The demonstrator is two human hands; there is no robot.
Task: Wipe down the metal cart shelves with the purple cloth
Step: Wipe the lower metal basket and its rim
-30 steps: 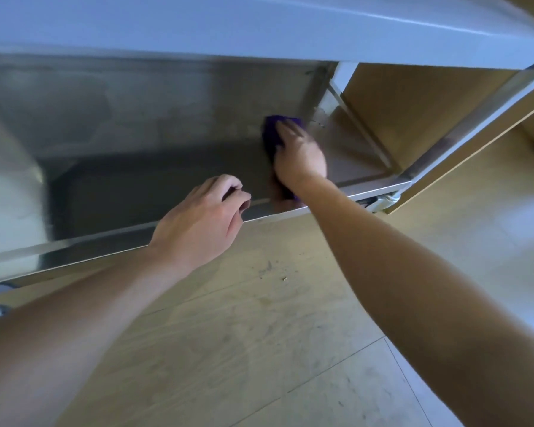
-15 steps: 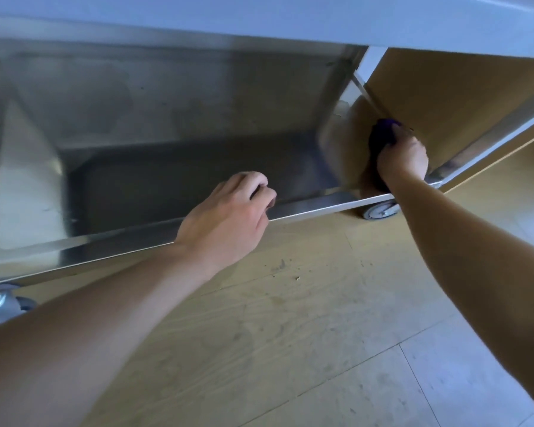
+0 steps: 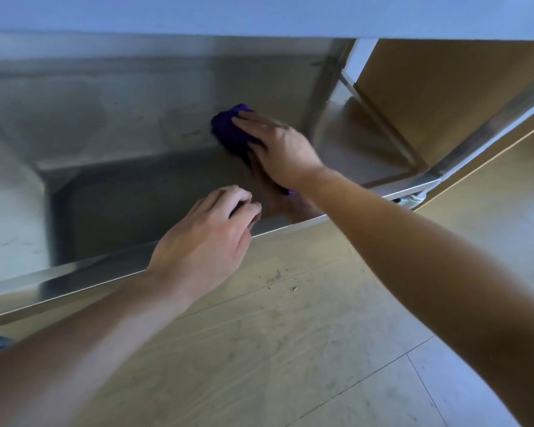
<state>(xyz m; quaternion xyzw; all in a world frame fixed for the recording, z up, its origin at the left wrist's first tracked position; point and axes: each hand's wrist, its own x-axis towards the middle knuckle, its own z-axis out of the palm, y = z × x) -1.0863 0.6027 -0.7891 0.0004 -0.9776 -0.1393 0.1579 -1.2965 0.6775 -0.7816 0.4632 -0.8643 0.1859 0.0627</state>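
- The metal cart shelf spans our view from 9 to 2 o'clock.
- Our right hand reaches in, fingers straight, pressing flat.
- Our left hand curls its fingers over the shelf's front rim.
- The purple cloth lies under the right fingers, showing at their 10 o'clock.

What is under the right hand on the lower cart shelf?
The purple cloth, pressed flat on the lower shelf by the right hand. Its far end and a near corner show; the hand covers its middle and the metal below.
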